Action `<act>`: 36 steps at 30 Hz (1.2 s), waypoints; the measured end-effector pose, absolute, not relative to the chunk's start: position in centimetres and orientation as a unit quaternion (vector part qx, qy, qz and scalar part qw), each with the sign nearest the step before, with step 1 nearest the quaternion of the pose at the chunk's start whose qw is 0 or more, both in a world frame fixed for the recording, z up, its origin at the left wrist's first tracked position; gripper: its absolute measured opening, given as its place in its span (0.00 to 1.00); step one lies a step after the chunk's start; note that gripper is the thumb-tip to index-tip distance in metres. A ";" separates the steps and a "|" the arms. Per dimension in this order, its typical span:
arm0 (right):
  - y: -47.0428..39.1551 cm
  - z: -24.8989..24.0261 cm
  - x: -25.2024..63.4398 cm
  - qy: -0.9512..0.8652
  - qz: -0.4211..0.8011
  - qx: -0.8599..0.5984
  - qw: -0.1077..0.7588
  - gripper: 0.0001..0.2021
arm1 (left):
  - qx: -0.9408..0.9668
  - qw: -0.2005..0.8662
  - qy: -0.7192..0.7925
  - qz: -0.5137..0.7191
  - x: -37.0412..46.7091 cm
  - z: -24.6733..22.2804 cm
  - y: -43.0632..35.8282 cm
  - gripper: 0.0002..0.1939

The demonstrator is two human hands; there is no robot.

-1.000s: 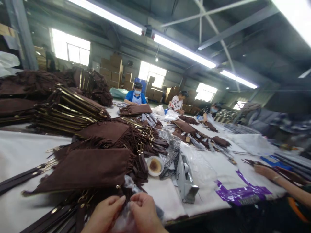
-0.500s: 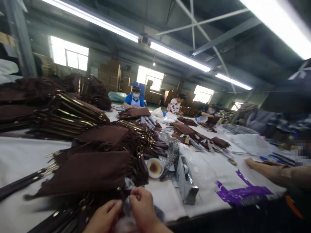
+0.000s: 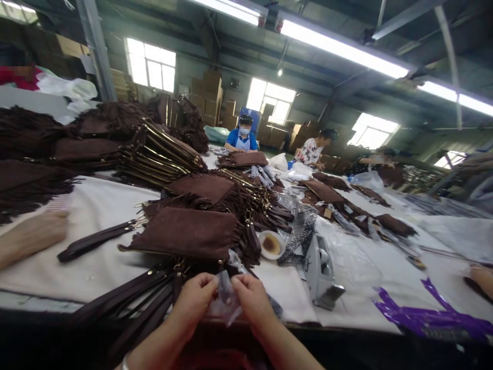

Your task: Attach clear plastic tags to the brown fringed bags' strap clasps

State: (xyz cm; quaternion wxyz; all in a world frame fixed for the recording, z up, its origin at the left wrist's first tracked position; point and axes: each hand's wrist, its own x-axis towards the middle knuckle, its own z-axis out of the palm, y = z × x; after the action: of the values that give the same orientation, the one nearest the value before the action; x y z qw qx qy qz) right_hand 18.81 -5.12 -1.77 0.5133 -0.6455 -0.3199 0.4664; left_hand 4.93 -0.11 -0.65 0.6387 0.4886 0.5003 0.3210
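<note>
We are seeing matt, napped brown cloth on the pouch point(image 3: 192, 232), smooth, clear plastic on the bag point(image 3: 227, 300), glossy purple plastic on the wrapper point(image 3: 435, 313), and shiny gold-toned metal on the zips point(image 3: 169, 151).

1 head-worn view, forward and down over the near tabletop point(image 3: 285, 295)

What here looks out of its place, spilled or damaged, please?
No spill or damage is plainly visible. The white dish with something brown inside looks odd, close beside the fringed brown bags. The crumpled purple plastic at the table's front edge looks like loose wrapping.
</note>
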 end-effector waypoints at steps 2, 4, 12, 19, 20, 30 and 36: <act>-5.3 -1.5 18.5 -0.291 0.513 -0.646 0.484 0.14 | 0.505 0.614 0.506 0.335 4.8 -0.6 0.7 0.17; -5.2 -1.0 18.1 -0.274 0.543 -0.641 0.468 0.13 | 0.517 0.596 0.509 0.345 4.8 -0.6 1.4 0.17; -4.2 -0.6 17.0 -0.234 0.658 -0.547 0.462 0.14 | 0.553 0.594 0.486 0.325 3.5 -0.3 2.4 0.19; -4.7 -1.5 16.3 -0.202 0.631 -0.578 0.477 0.11 | 0.522 0.641 0.490 0.277 3.0 -0.4 1.9 0.20; -4.7 -1.3 16.4 -0.237 0.600 -0.603 0.469 0.11 | 0.519 0.646 0.491 0.269 3.0 -0.5 1.8 0.21; -3.0 -1.4 18.3 -0.428 0.361 -0.685 0.465 0.14 | 0.436 0.697 0.496 0.279 4.4 -2.0 1.3 0.25; -2.0 -1.8 18.0 -0.395 0.387 -0.674 0.489 0.13 | 0.377 0.719 0.490 0.317 5.4 -2.6 1.3 0.24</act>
State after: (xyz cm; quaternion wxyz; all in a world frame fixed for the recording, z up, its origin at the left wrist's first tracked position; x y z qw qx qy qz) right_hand 18.05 -2.01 -1.83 0.4893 -0.6743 -0.3947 0.3874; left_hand 5.42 1.33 -2.64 0.7194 0.3766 0.4899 0.3173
